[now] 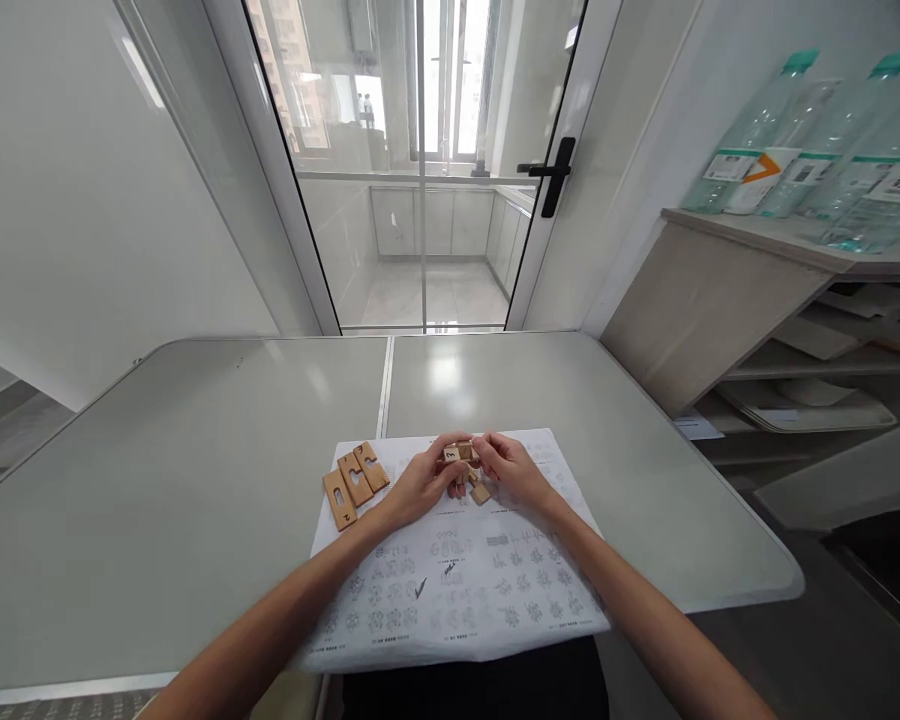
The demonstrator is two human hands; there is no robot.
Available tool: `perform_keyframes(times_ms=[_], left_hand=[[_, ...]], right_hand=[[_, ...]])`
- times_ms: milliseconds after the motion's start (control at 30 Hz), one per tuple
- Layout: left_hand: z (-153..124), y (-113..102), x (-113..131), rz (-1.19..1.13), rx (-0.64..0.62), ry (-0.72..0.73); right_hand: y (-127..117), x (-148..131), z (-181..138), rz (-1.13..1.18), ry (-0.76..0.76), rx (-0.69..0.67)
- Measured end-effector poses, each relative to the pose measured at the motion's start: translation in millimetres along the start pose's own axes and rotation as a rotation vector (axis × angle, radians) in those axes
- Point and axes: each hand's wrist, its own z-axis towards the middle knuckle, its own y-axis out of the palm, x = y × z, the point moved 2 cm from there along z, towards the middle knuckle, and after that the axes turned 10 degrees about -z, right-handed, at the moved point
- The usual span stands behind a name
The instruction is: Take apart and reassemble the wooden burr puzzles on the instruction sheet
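Note:
My left hand [424, 482] is closed around a wooden puzzle piece [451, 455] with a dark numeral, apparently a 3, on its face. From the other side, the fingers of my right hand [513, 468] pinch the wooden pieces at the same spot; my fingers partly cover how they fit together. Just below, between the hands, another small wooden piece [481, 493] shows; whether it lies on the paper or is held, I cannot tell. Left of my left hand lie three flat notched wooden pieces [340, 500], side by side, some marked with numerals.
A white paper sheet [465, 590] printed with small diagrams lies beneath the hands on the grey table [217, 480]. Beyond the table stands a glass door with a black handle [556, 177]. At right, a wooden shelf [750, 290] carries several clear bottles [780, 150].

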Motion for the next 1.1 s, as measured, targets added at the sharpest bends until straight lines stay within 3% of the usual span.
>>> perform_keyframes(times_ms=[300,500,1100], left_hand=[[1.8,-5.4,-0.2,-0.036,0.092,-0.035],[1.4,-6.4,0.4,-0.084,0.056,-0.052],[-2.8,-3.4,8.1,0.155,0.057,-0.046]], right_hand=[[2.9,-6.0,-2.6,-0.08,-0.06,-0.037],[2.0,-4.6,-1.1,-0.137,-0.095,-0.02],[-3.2,-8.4,-2.7,-0.192,-0.073,-0.006]])
